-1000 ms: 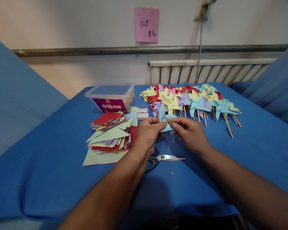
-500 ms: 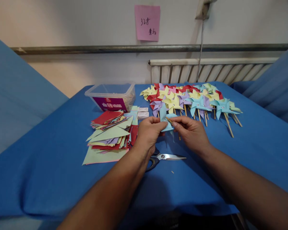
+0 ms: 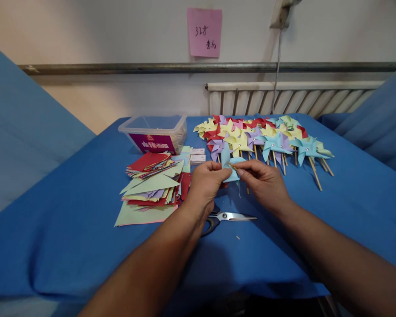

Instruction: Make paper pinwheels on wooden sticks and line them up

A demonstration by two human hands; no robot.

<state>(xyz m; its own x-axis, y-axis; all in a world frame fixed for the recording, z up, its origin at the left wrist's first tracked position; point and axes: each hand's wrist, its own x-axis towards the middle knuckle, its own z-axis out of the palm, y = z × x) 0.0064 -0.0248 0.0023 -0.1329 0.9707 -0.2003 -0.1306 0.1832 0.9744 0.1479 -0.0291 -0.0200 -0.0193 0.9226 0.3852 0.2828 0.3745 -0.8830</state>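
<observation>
A light blue paper pinwheel (image 3: 225, 155) is pinched by its left side between the thumb and fingers of my left hand (image 3: 208, 178). My right hand (image 3: 262, 178) closes on a thin wooden stick (image 3: 232, 166), whose tip meets the pinwheel's middle. The rest of that stick is hidden by my fingers. Below the hands lies a pair of scissors (image 3: 232, 216) with dark handles, partly covered by my left wrist. Finished-looking pinwheels on sticks (image 3: 273, 145) in blue, yellow, red and purple lie just beyond my hands.
Stacked coloured paper (image 3: 152, 185) lies to the left. Behind it stands a clear plastic tub (image 3: 153, 132) with a purple label. Two small boxes (image 3: 198, 159) sit beside the paper. A tiny stick scrap (image 3: 238, 237) rests on the blue tablecloth (image 3: 69, 211).
Both hands keep nearly the same hold on the pinwheel and stick. The whole view has shifted very slightly; nothing else visibly differs.
</observation>
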